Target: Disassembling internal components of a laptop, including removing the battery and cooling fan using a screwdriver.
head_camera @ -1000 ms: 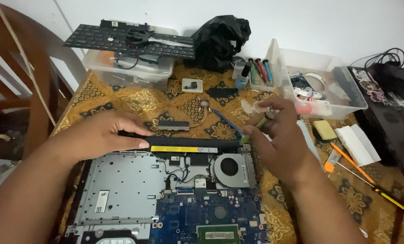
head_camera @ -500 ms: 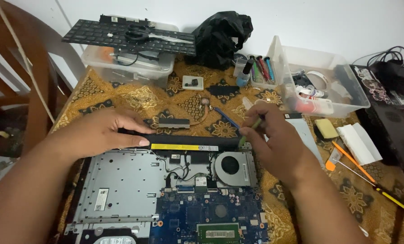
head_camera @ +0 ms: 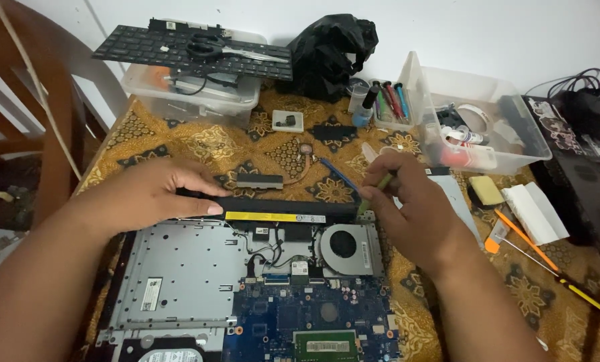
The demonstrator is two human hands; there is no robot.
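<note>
Head view, your left hand (head_camera: 156, 194) pressed flat on the long black battery (head_camera: 273, 206) along the opened laptop's (head_camera: 246, 288) rear edge, fingers extended, your right hand (head_camera: 407, 208) fingers pinched shut around a green tool (head_camera: 375, 190), its tip at the battery's right end, beside the fan (head_camera: 343, 245).

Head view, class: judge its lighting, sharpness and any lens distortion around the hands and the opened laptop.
Head view: soft, even light with only faint shadows; opened laptop sharp, its circuit board readable; right hand and the green tool it pinches slightly motion-soft; left hand crisp; wide lens bows the chair at the left edge.
</note>
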